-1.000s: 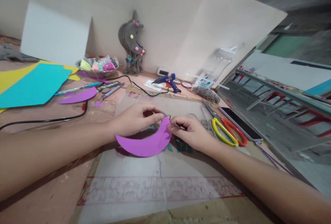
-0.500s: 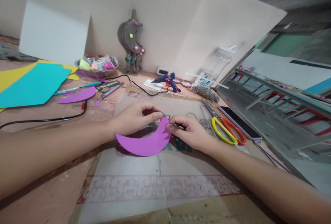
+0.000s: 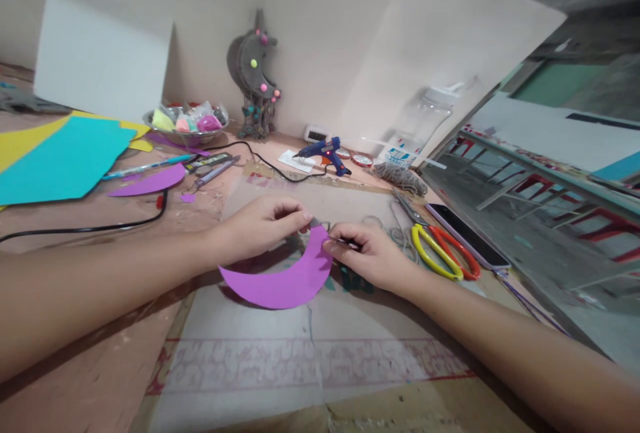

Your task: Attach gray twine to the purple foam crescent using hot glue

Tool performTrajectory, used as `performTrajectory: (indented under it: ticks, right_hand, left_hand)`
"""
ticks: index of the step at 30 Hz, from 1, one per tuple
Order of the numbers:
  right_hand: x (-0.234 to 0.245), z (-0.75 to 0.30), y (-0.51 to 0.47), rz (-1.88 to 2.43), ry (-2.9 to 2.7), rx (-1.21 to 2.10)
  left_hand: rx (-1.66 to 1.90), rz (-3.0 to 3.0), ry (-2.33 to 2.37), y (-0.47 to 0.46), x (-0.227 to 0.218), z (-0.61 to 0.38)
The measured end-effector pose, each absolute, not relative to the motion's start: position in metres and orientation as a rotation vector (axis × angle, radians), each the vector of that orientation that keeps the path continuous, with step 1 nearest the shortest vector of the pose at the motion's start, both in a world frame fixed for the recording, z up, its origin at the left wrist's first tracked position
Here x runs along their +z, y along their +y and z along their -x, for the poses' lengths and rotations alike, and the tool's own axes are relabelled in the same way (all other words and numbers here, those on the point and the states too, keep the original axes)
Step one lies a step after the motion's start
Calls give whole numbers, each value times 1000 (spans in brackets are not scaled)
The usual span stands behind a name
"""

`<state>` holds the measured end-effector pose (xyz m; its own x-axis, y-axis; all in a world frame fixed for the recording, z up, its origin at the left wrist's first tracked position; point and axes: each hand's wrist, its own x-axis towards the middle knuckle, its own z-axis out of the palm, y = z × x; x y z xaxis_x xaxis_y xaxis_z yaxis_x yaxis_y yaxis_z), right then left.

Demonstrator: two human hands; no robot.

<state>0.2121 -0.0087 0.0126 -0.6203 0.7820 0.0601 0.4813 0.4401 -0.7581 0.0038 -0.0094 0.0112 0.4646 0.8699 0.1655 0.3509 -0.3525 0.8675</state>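
Observation:
A purple paper crescent (image 3: 285, 286) is held above the paper-covered table, its points toward the left and the top. My right hand (image 3: 367, 253) is closed on its upper right edge, thumb in front; a thin dark item, too small to name, shows between the fingers. My left hand (image 3: 270, 220) pinches at the crescent's upper tip, where a bit of grey yarn (image 3: 315, 222) lies around the paper. Its fingertips partly hide what they grip. Loose grey yarn (image 3: 399, 226) trails on the table behind my right hand.
Scissors (image 3: 435, 246) and a phone (image 3: 467, 236) lie at right. Behind are a blue glue gun (image 3: 325, 153), a grey yarn bundle (image 3: 403, 178), a clear bottle (image 3: 430, 116), a bowl (image 3: 187, 136) and a grey moon ornament (image 3: 253, 66). Coloured sheets (image 3: 65, 160) and a black cord (image 3: 100, 230) lie left.
The crescent has tilted slightly, its left point lower and further left. My left fingers have drawn back a little from its upper tip, showing more grey yarn there. The right hand keeps its grip.

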Motion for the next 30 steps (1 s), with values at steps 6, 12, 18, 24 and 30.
performTrajectory:
  ticks: [6,12,18,24,30]
  right_hand:
    - [13,-211,-9,1065,-2332,952]
    - [12,-211,-9,1059,-2329,972]
    - [13,-211,-9,1061,-2335,966]
    - [11,-213,-9,1051,-2334,952]
    - [11,-215,-7,1062,-2320,884]
  left_hand:
    - [793,-1853,1025,-10,11,-4]
    - [773,-1848,1014,-9,9,-5]
    - [773,-1857,1021,-9,7,-4]
    - [788,-1875,995,-8,5,-5]
    - [796,-1859,1005,-8,5,-5]
